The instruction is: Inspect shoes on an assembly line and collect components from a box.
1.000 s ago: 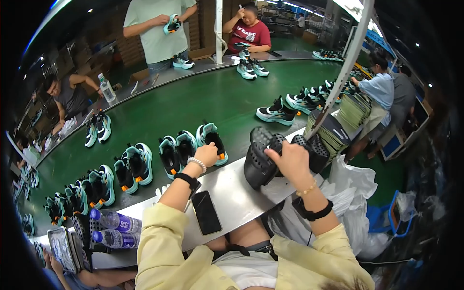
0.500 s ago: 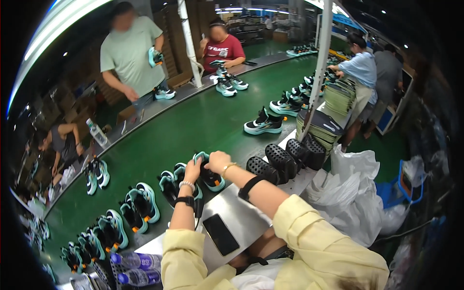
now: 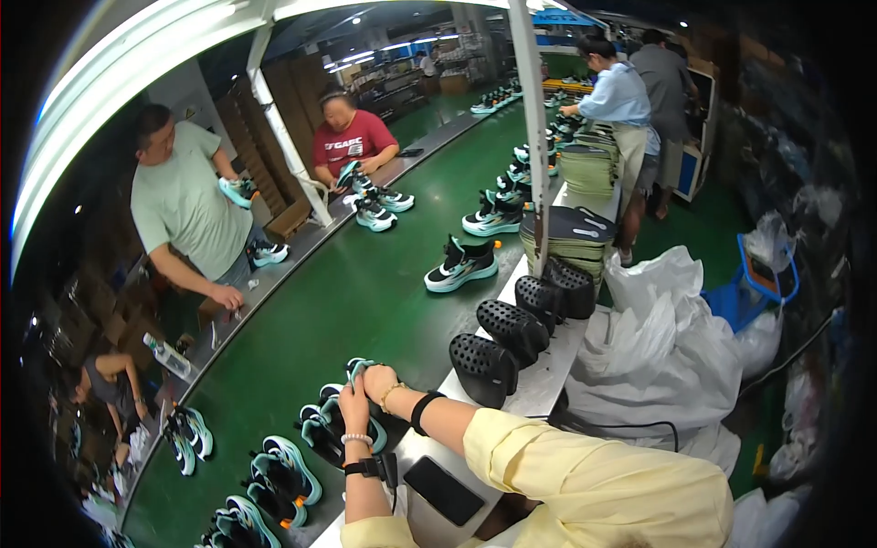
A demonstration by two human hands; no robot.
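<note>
Green belt [image 3: 365, 292], sneaker [image 3: 358, 384] under both hands [image 3: 365, 395]

Black perforated moulds [image 3: 517, 329]: row of four, centre right, on the white bench [image 3: 548, 379].
Phone [image 3: 443, 490]: dark, flat, lower centre.
White bags [image 3: 671, 342]: heaped at right.
Water bottle [image 3: 166, 356]: left, beside the green belt [image 3: 347, 292].

Single head-worn fisheye view is looking down and forward along the green conveyor belt [image 3: 347, 292], close above the worktable [image 3: 539, 384].
</note>
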